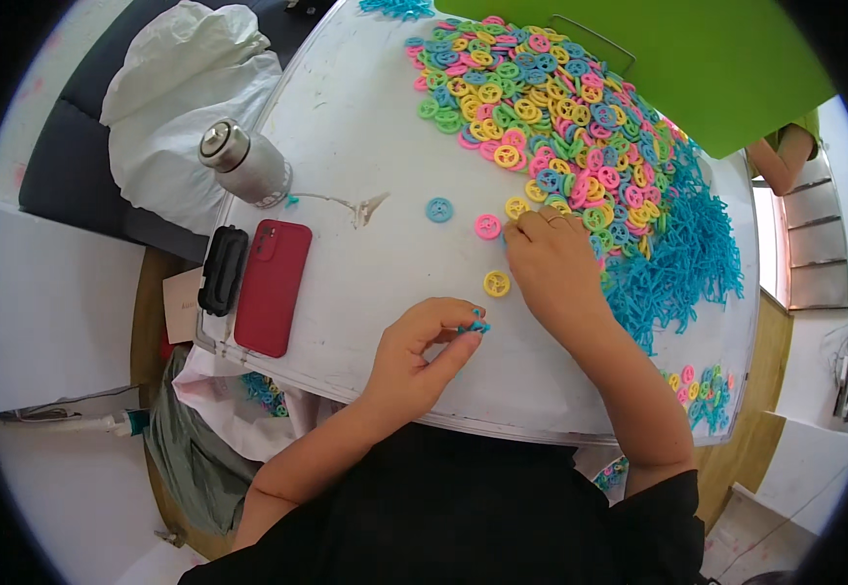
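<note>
My left hand (416, 353) pinches a small blue plastic piece (475, 326) between thumb and fingers, just above the white table (346, 146). Part of that piece is hidden by the fingertips. My right hand (558, 265) rests at the near edge of a large pile of small plastic wheels (541, 97) in pink, yellow, green and blue. Its fingers are bent together and pointed down; a bit of blue shows beside them, but what they grip is hidden. Loose on the table near the hands lie a blue wheel (439, 210), a pink wheel (487, 226) and a yellow wheel (496, 284).
Thin blue plastic pieces (682, 258) are heaped to the right. A steel flask (245, 164), a red phone (274, 289) and a black case (223, 271) stand or lie at left. A green panel (677, 58) rises at the back. Another person's arm (783, 158) shows far right.
</note>
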A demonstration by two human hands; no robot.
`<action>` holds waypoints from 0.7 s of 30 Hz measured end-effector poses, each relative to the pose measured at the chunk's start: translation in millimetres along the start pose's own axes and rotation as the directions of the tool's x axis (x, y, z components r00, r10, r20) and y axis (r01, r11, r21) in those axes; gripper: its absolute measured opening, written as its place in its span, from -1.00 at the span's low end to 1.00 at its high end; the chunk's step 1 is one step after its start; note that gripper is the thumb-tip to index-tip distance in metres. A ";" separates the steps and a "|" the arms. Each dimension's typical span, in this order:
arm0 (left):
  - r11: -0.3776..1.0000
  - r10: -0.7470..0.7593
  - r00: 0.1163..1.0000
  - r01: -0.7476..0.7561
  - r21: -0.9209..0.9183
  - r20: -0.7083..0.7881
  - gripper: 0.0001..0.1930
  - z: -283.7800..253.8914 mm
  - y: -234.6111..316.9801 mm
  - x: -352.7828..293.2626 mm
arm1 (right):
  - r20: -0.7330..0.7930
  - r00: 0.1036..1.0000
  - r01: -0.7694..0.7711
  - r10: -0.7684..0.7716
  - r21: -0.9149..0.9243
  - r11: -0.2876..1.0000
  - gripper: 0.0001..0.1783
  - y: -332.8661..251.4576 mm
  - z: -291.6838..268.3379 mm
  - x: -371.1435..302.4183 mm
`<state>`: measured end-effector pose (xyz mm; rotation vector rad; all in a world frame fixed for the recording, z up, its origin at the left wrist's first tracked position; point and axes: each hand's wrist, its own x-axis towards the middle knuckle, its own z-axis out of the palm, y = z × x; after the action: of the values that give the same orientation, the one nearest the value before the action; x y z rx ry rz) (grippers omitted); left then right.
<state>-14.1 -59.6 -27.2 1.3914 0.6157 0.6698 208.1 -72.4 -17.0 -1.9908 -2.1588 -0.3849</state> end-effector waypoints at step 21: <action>0.928 0.317 0.945 -0.293 0.229 -0.079 -0.78 38.3 7.0 8.7 | 0.509 0.751 -0.286 0.420 0.825 -0.488 -0.87 -38.2 -50.1 -80.9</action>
<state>19.5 -78.4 -16.9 1.6798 0.5789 0.9604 175.0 -167.3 3.5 -1.1715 -0.5226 1.1593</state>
